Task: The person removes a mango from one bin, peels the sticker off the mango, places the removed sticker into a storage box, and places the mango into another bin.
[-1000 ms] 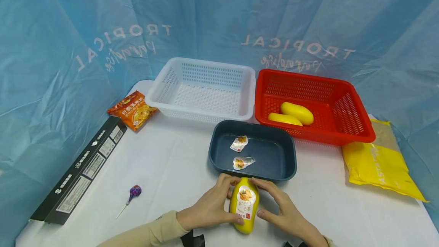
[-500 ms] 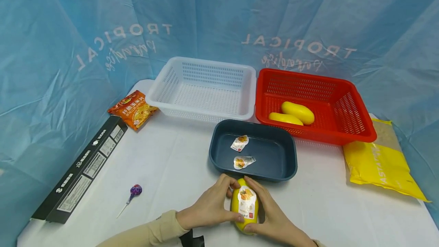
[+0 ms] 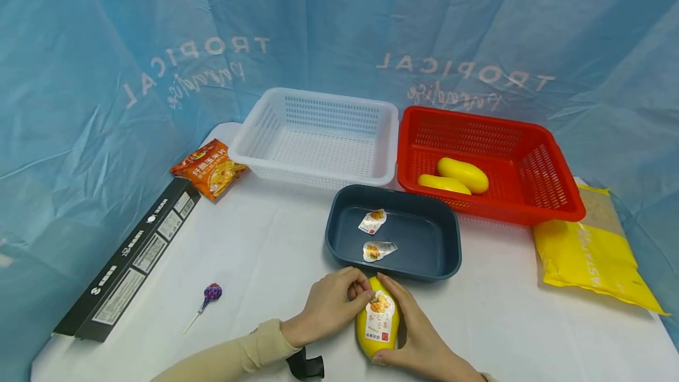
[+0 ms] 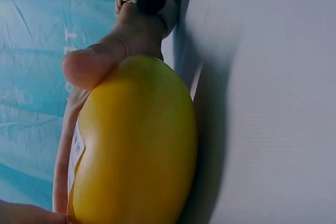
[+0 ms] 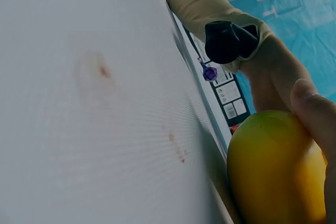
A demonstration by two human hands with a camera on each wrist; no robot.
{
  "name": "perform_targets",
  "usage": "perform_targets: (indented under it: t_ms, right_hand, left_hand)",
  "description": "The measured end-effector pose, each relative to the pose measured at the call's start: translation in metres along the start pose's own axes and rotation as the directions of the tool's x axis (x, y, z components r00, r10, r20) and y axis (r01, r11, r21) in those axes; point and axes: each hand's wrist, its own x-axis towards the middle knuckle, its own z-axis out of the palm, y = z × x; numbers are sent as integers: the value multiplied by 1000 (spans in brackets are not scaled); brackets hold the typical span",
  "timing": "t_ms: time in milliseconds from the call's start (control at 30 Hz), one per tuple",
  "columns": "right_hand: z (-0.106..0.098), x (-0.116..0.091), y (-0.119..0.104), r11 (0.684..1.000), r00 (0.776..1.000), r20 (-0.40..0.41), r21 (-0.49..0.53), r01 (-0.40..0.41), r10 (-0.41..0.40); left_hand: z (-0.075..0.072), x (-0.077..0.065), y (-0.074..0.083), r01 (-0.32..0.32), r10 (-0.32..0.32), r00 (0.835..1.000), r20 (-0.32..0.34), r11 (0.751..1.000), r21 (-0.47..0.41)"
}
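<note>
A yellow mango [image 3: 363, 335] lies on the table near its front, a printed sticker [image 3: 379, 318] on its upper side. My right hand [image 3: 419, 335] grips the mango from the right, fingers along its far side and thumb at its near end. My left hand [image 3: 334, 302] has thumb and curled forefinger at the sticker's far edge, pinching there; the exact contact is small in view. In the left wrist view the mango [image 4: 142, 145] fills the middle, with the sticker [image 4: 76, 148] at its left edge. The right wrist view shows the mango [image 5: 273, 166] under the right thumb.
A dark blue tray [image 3: 424, 264] with two loose stickers stands just beyond the hands. Behind are a white basket [image 3: 313, 175] and a red basket [image 3: 530, 211] with two mangoes. A lollipop [image 3: 212, 292], black box [image 3: 132, 258], orange snack bag [image 3: 209, 167] and yellow bag [image 3: 589, 258] lie around.
My right hand has closed in and taken hold of the mango. My left thumb has moved from the mango's near part up to the sticker's far edge.
</note>
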Motion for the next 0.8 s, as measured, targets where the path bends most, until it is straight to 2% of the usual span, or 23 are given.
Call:
perform_targets:
  t_ms: [100, 233, 333, 433, 467, 600, 733, 800]
  right_hand:
    - [-1, 1, -1, 1000, 1000, -7, -25, -7, 7]
    - [-1, 1, -3, 999, 1000, -10, -44, -14, 14]
    - [-1, 1, -4, 999, 1000, -10, -26, -27, 27]
    - [-1, 1, -5, 999, 999, -9, -3, -47, 47]
    - [-1, 1, -5, 999, 999, -10, -1, -48, 48]
    - [-3, 1, -4, 1000, 1000, -1, 2, -14, 14]
    - [-3, 1, -4, 1000, 1000, 4, 5, 6, -6]
    - [-3, 1, -5, 1000, 1000, 0, 1, -11, 11]
  left_hand:
    - [1, -1, 1, -38, 37, 999, -20, 999, -11]
    - [3, -4, 4, -156, 155, 987, -46, 987, -29]
    - [4, -7, 5, -271, 271, 961, -58, 963, 2]
    - [3, -10, 7, -344, 348, 935, -64, 936, 66]
    - [3, -10, 8, -359, 365, 929, -65, 929, 89]
    - [1, -10, 10, -358, 373, 922, -105, 924, 137]
    - [-1, -8, 10, -379, 400, 906, -137, 912, 157]
    - [-2, -6, 10, -391, 410, 902, -132, 908, 151]
